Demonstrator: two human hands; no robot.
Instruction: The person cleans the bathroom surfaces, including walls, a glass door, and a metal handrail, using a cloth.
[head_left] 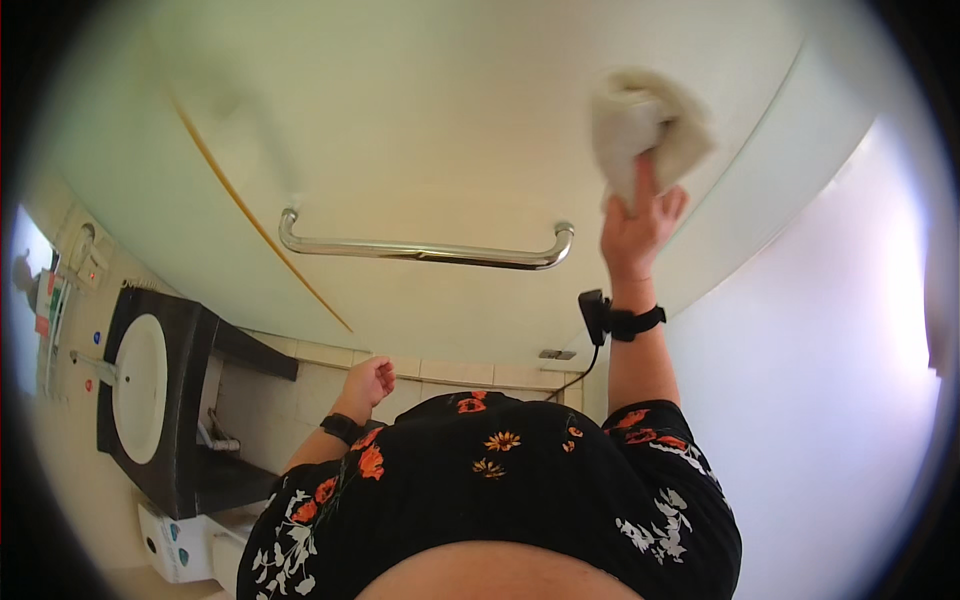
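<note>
My right hand [640, 230] is raised at the upper right with its fingers on a crumpled pale cloth [680, 120], blurred, against the frosted glass panel [460, 130]. A black strapped device with a cable sits on that wrist. Left of that hand, a chrome bar handle [410, 248] runs across the glass. My left hand [371, 381] hangs low near my body, its fingers curled with nothing visible in them, a black band on its wrist.
At the lower left are a dark counter [195, 420] with a white oval basin [142, 390] and a white boxy object [175, 545]. Pale tiles [450, 372] line the area below the glass. A white wall [800, 420] is on my right.
</note>
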